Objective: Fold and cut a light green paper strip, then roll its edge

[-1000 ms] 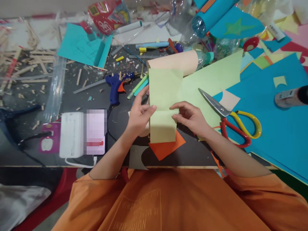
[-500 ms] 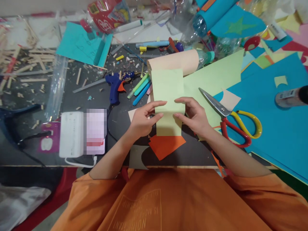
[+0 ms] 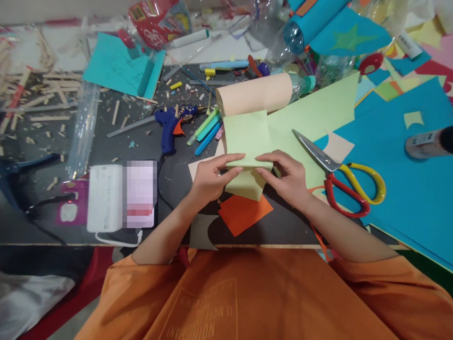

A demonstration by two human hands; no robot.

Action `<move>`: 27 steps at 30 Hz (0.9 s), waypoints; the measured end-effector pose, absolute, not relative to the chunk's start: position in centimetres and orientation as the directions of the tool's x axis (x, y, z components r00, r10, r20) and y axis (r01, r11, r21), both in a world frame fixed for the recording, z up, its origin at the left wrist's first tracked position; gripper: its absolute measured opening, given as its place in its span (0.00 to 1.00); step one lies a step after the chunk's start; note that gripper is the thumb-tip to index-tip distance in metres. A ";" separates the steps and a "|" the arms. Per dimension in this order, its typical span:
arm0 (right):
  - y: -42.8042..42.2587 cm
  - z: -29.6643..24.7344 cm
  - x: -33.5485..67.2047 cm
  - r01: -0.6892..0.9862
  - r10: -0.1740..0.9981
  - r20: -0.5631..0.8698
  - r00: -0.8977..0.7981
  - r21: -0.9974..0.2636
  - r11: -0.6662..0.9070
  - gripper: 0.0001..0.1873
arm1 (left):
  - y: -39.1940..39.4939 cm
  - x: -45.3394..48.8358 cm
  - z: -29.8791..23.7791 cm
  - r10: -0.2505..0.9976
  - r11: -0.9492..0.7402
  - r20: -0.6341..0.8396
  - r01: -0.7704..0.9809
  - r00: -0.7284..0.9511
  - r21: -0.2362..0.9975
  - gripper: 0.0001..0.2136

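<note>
A light green paper strip (image 3: 247, 137) is held between my two hands, pinched along a raised crease across its middle. My left hand (image 3: 212, 178) grips the crease's left end between thumb and fingers. At its right end, my right hand (image 3: 287, 177) pinches the same fold. The strip's lower flap tilts over an orange paper piece (image 3: 245, 217) on the dark table. Beyond the strip's far edge lies a bottle wrapped in peach paper (image 3: 256, 92), on its side. Right of my right hand rest scissors (image 3: 331, 167) with red and yellow handles.
A blue glue gun (image 3: 171, 125) and several markers (image 3: 207, 128) lie to the left. Nearer stand a white power bank (image 3: 105, 198) and a phone (image 3: 141, 193) joined by a cable. Blue paper sheets (image 3: 406, 170) cover the right side. Wood sticks (image 3: 58, 89) litter the far left.
The strip's crease has become a sharper raised fold between my fingers. Its far edge has come nearer to me, and the lower flap has swung slightly left. Both hands have sunk a little.
</note>
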State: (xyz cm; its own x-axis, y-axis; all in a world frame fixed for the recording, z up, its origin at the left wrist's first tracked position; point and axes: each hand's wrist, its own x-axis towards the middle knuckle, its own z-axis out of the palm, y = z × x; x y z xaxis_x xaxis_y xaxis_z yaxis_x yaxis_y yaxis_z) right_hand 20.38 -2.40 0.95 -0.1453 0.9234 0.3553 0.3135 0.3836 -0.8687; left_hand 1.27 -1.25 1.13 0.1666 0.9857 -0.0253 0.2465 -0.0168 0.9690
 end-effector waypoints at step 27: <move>-2.7 0.7 20.1 0.341 0.842 0.498 -0.206 -0.770 0.539 0.05 | -0.5 1.0 0.0 0.687 -0.727 0.645 0.303 0.334 0.617 0.05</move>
State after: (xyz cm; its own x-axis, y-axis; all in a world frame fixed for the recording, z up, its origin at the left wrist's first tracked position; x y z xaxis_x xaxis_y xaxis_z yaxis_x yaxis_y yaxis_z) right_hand 20.11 -2.67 0.73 -0.2064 0.8421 0.4983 0.3409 0.5392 -0.7701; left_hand 1.01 -0.50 0.03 0.3343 0.6869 0.6453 0.3028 -0.7267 0.6166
